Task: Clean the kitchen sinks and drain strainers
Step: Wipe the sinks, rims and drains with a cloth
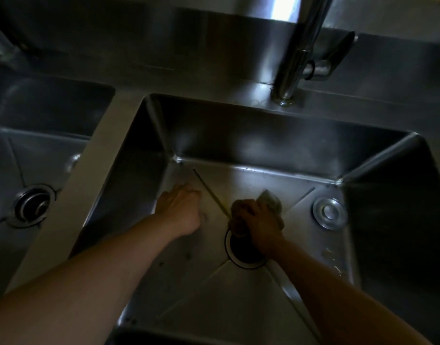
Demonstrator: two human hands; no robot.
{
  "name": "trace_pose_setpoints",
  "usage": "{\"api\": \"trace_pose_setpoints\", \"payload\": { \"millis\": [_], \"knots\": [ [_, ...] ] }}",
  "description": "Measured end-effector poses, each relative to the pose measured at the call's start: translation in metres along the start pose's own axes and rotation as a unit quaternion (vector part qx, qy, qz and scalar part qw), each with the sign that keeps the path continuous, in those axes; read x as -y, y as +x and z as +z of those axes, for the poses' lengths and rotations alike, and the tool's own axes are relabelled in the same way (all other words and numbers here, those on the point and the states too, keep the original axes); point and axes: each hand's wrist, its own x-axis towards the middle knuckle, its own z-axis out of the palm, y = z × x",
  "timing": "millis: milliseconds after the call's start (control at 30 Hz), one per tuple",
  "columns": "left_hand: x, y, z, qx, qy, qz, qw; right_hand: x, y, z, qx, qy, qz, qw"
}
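Both my hands are down in the right steel sink (239,295). My right hand (257,220) grips a worn yellowish sponge (270,199) just beyond the dark open drain hole (241,252) in the middle of the floor. My left hand (183,210) rests on the sink floor to the left of it, knuckles up and fingers tucked out of sight. A thin stick (209,190) lies diagonally between the two hands, touching or nearly touching my left fingers. A round metal drain cover (329,212) lies on the floor at the right.
A second sink (5,170) sits to the left, with its drain strainer (33,205) in place. A steel divider (89,170) separates the two basins. The chrome faucet (296,58) rises behind the right sink. Small specks dot the sink floor.
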Motion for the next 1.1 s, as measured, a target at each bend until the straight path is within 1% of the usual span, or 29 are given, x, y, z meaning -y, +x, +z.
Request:
{"api": "trace_pose_setpoints", "payload": {
  "millis": [100, 167, 233, 300, 367, 400, 433, 533, 567, 633, 733, 833, 900, 967, 1033, 1100],
  "knots": [
    [-0.004, -0.006, -0.001, 0.004, -0.003, -0.007, 1.000, 0.003, -0.009, -0.011, 0.053, -0.033, -0.021, 0.998],
    [-0.003, -0.011, -0.002, 0.000, -0.007, -0.012, 1.000, 0.007, 0.001, -0.028, 0.087, -0.023, -0.012, 0.996],
    [-0.002, -0.013, -0.003, -0.003, -0.009, -0.020, 1.000, 0.015, 0.016, -0.046, 0.070, 0.007, -0.024, 0.997],
    [0.003, -0.014, -0.005, -0.008, -0.009, -0.028, 1.000, 0.026, 0.041, -0.058, 0.027, 0.057, -0.052, 0.997],
    [0.010, -0.014, -0.005, -0.010, -0.013, -0.035, 0.999, 0.040, 0.073, -0.058, -0.007, 0.062, -0.053, 0.997],
    [0.014, -0.013, -0.003, -0.010, -0.015, -0.039, 0.999, 0.046, 0.089, -0.053, -0.007, 0.056, -0.050, 0.997],
    [0.018, -0.013, -0.001, -0.008, -0.014, -0.042, 0.999, 0.051, 0.102, -0.046, 0.009, 0.038, -0.050, 0.998],
    [0.027, -0.014, 0.006, 0.000, -0.005, -0.047, 0.999, 0.053, 0.118, -0.019, 0.097, -0.056, -0.062, 0.992],
    [0.028, -0.014, 0.009, 0.006, -0.004, -0.048, 0.999, 0.050, 0.116, -0.013, 0.110, -0.068, -0.060, 0.990],
    [0.028, -0.016, 0.014, 0.020, 0.001, -0.048, 0.999, 0.045, 0.100, -0.005, 0.107, -0.056, -0.054, 0.991],
    [0.023, -0.018, 0.015, 0.025, 0.011, -0.049, 0.998, 0.034, 0.061, -0.009, 0.089, 0.003, -0.047, 0.995],
    [0.016, -0.019, 0.015, 0.014, 0.012, -0.039, 0.999, 0.023, 0.021, -0.015, 0.092, 0.043, -0.038, 0.994],
    [0.011, -0.022, 0.015, 0.006, 0.007, -0.021, 1.000, 0.024, 0.005, -0.019, 0.087, 0.069, -0.008, 0.994],
    [0.006, -0.025, 0.015, 0.000, 0.012, -0.003, 1.000, 0.027, -0.003, -0.023, 0.106, 0.048, 0.026, 0.993],
    [0.002, -0.032, 0.014, -0.003, 0.020, 0.011, 1.000, 0.029, -0.012, -0.027, 0.135, -0.014, 0.049, 0.990],
    [-0.001, -0.037, 0.008, -0.003, 0.025, 0.022, 0.999, 0.032, -0.026, -0.038, 0.127, 0.006, 0.102, 0.987]
  ]
}}
